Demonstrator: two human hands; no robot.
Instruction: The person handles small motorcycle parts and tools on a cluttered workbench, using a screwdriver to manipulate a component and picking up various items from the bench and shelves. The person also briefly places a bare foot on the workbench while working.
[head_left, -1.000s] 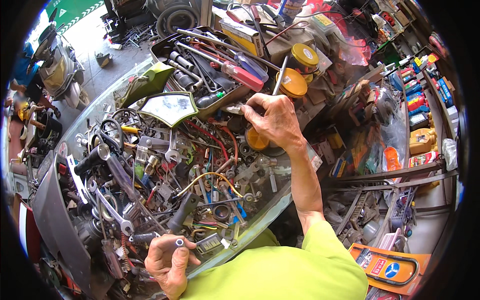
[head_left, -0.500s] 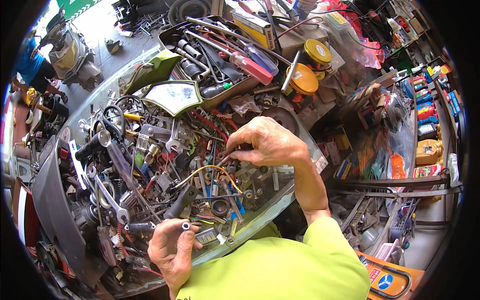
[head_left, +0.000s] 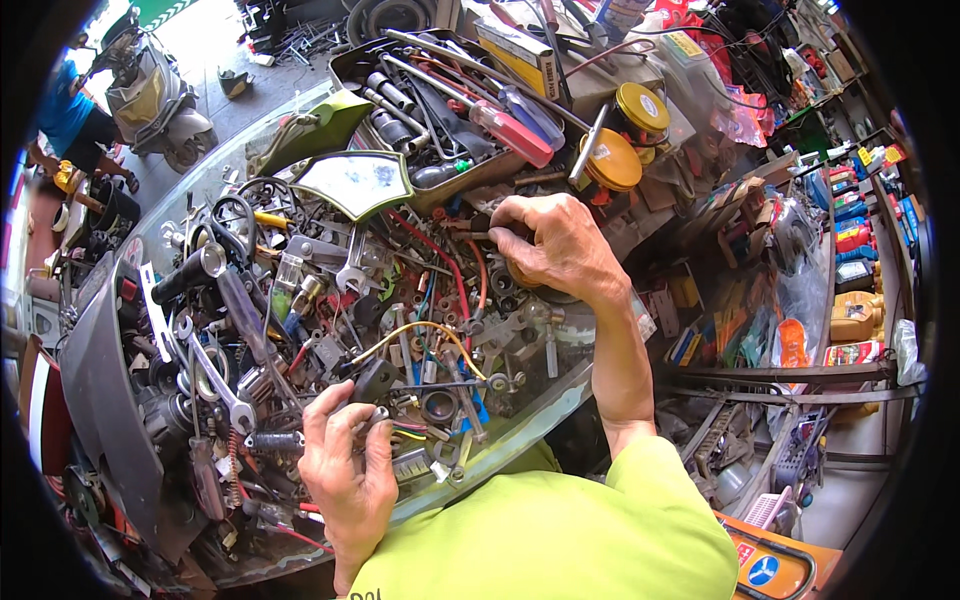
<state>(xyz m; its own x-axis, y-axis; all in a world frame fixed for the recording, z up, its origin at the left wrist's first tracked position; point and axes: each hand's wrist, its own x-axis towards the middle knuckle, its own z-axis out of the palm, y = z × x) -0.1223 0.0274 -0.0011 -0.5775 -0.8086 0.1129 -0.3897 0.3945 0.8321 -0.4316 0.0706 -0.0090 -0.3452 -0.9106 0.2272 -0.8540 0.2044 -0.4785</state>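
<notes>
My left hand is raised over the near edge of a cluttered glass-topped table. Its thumb and forefinger pinch a small metal sleeve, seen nearly end-on. Farther off, my right hand reaches over the heap with thumb and fingers bent together. Whatever is between those fingertips is dark and partly hidden, so I cannot make it out. Beneath and beside that hand lie a red cable and loose metal parts. A yellow wire curves between my two hands, and an open-ended wrench rests farther left.
Behind the heap stands a tray of tools with a red-handled screwdriver. A green-framed mirror lies before it, and yellow-lidded cans stand to its right. A dark panel borders the left. Shelves of bottles line the right.
My right hand has moved away from me, from the middle of the heap toward the tray. My left hand has risen slightly, still pinching the metal sleeve, which has tilted. The view has shifted a little.
</notes>
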